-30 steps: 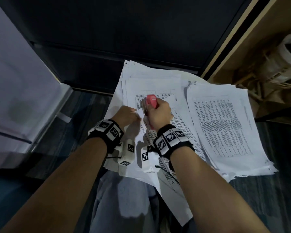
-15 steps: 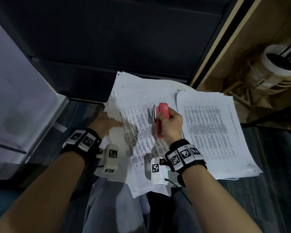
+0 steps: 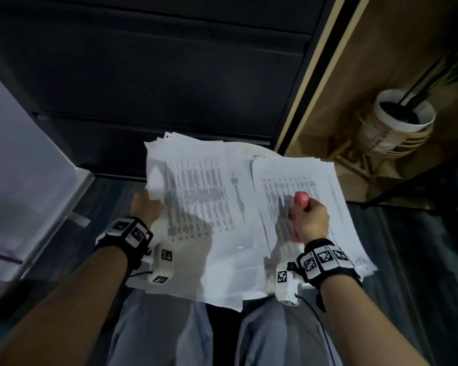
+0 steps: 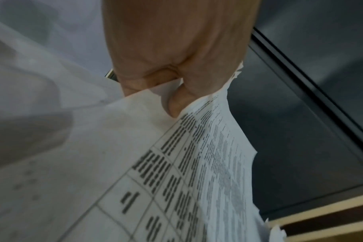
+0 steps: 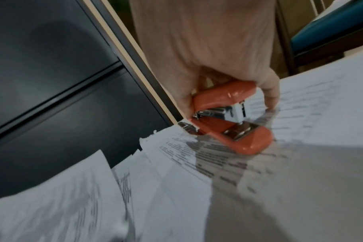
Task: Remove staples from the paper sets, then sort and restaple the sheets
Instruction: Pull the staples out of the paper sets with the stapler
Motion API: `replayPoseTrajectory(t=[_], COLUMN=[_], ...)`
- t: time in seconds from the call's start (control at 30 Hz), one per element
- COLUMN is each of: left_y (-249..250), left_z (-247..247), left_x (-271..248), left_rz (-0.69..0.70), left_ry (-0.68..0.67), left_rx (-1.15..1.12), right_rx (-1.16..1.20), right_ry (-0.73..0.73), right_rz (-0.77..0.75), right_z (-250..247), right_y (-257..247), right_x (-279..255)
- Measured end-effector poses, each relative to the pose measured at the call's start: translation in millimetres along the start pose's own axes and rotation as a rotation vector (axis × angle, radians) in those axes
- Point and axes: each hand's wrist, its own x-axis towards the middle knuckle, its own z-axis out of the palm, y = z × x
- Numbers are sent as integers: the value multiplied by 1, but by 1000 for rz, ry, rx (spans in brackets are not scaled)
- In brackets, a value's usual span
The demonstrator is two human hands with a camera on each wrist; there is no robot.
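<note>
Two stacks of printed sheets lie on my lap. My left hand [image 3: 146,210] pinches the left edge of the left paper stack [image 3: 201,204]; in the left wrist view its thumb [image 4: 176,104] lies on top of the printed sheets [image 4: 197,163] and the other fingers are hidden under them. My right hand [image 3: 312,220] grips a red stapler [image 3: 300,200] over the right paper stack [image 3: 302,180]. In the right wrist view the stapler [image 5: 234,121] has its mouth a little apart and its base rests on the sheet [image 5: 300,131].
A dark cabinet front [image 3: 169,75] stands just behind the papers. A grey panel [image 3: 24,167] is on the left. At the right is a wooden shelf space [image 3: 381,62] holding a white bucket [image 3: 405,114]. My knees [image 3: 164,334] are below the papers.
The right hand carried the stapler from the middle sheets rightward onto the right stack. The left hand slid out to the left edge of the left stack and took hold of it.
</note>
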Motion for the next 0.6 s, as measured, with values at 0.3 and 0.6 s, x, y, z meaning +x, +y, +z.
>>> replayPoseTrajectory(t=[0.3,0.6], left_y=[85,129], left_z=[-7,112], left_x=[-12,-66], left_rz=[303,351], left_ry=[20,-258], left_rx=[-199,-26], right_rx=[-4,454], right_ry=[-147,282], right_rz=[68,-41], right_z=[16,-88], right_y=[9,-6], right_x=[-7,35])
